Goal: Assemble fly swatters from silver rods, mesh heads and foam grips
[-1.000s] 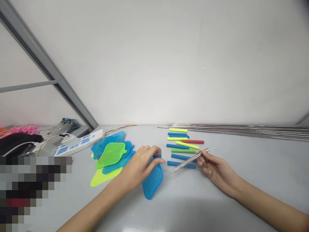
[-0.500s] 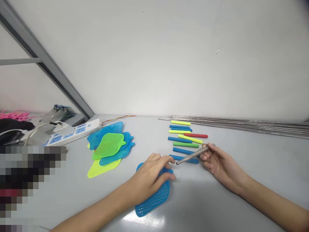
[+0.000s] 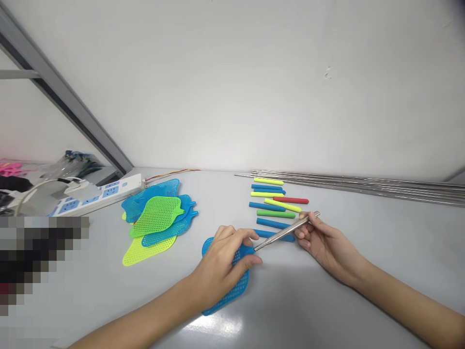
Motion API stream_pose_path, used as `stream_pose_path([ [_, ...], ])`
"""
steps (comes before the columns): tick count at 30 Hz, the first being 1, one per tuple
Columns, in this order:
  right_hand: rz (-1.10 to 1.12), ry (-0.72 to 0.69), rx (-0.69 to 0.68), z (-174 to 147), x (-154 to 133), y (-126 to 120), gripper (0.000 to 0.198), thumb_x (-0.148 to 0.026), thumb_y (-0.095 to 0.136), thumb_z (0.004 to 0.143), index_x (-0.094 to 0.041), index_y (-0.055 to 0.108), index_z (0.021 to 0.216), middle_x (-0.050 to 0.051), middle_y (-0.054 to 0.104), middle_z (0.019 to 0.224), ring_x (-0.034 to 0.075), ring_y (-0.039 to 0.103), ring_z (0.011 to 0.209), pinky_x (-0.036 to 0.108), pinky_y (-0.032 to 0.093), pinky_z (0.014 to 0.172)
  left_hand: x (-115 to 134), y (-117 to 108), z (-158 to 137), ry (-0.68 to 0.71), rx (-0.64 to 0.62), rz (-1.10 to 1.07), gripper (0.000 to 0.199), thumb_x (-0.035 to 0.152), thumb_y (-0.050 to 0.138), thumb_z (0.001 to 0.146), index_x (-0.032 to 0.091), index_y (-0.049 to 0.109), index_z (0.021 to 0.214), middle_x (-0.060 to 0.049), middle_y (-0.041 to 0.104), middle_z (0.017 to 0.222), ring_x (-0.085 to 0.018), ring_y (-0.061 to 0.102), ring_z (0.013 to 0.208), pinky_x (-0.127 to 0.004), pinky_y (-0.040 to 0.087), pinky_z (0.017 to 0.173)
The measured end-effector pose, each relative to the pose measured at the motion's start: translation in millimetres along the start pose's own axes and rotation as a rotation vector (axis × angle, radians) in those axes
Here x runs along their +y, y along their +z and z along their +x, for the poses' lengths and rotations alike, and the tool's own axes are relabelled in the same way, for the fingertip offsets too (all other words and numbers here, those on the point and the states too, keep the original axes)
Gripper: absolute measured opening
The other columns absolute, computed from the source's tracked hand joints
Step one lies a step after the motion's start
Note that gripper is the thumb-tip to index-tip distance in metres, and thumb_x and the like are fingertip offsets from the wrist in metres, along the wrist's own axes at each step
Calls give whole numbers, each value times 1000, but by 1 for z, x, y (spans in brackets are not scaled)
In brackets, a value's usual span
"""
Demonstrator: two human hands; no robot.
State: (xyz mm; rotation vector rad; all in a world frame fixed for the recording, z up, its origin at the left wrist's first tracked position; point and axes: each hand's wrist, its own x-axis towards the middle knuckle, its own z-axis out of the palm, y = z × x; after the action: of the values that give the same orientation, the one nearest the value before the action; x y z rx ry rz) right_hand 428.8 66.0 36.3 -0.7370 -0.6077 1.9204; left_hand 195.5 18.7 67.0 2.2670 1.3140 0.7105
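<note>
My left hand (image 3: 221,266) lies on a blue mesh swatter head (image 3: 232,293) flat on the grey table (image 3: 308,300), fingers curled over its upper end. My right hand (image 3: 323,242) pinches a short metal rod (image 3: 285,230) that slants down to the left. The rod's tip sits right at the top end of the swatter head, by my left fingers. Just behind the rod lie several coloured foam sleeves (image 3: 276,203) in a row: blue, yellow, green, red.
A pile of blue, green and yellow swatter heads (image 3: 158,220) lies to the left. A white power strip (image 3: 96,194) with cables sits further left. Long metal rods (image 3: 363,186) lie along the wall at the back right. A blurred patch covers the lower left.
My left hand has pulled the blue swatter head nearer and laid it flat. My right hand has brought the rod's tip down to the head's top end.
</note>
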Motion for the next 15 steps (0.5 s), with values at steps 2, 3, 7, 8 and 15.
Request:
stream_pose_path([
  [2, -21, -4, 7, 0, 0, 0, 14, -34, 57, 80, -20, 60, 80, -1, 46, 63, 12, 45, 64, 20, 39, 53, -1, 1, 1, 10, 4, 7, 16, 24, 40, 89, 23, 47, 103, -1, 56, 86, -17, 47, 83, -31, 37, 75],
  [3, -31, -8, 13, 0, 1, -1, 14, -34, 58, 79, -20, 60, 81, -1, 45, 63, 12, 45, 64, 20, 39, 52, -1, 2, 2, 11, 9, 11, 16, 22, 37, 90, 23, 47, 102, -1, 57, 85, -17, 47, 82, -31, 37, 75],
  [7, -87, -54, 11, -2, 2, 1, 16, -35, 54, 83, -21, 61, 84, -1, 46, 63, 11, 45, 63, 21, 38, 53, -4, 3, 3, -46, 11, 41, 16, 21, 34, 90, 22, 49, 96, -1, 56, 84, -17, 46, 81, -31, 37, 74],
  [8, -111, -75, 6, -3, 2, 1, 16, -35, 52, 84, -21, 60, 85, -1, 46, 63, 12, 45, 63, 21, 38, 53, -5, 3, 3, -63, 8, 50, 16, 22, 35, 90, 22, 50, 94, -1, 56, 84, -17, 46, 80, -31, 37, 73],
  [15, -226, -98, -13, -5, 2, 3, 19, -35, 48, 87, -21, 61, 89, 1, 53, 64, 13, 49, 64, 22, 38, 54, -8, 1, 4, -90, -25, 76, 17, 23, 34, 90, 23, 51, 91, 0, 55, 83, -17, 46, 78, -30, 37, 71],
])
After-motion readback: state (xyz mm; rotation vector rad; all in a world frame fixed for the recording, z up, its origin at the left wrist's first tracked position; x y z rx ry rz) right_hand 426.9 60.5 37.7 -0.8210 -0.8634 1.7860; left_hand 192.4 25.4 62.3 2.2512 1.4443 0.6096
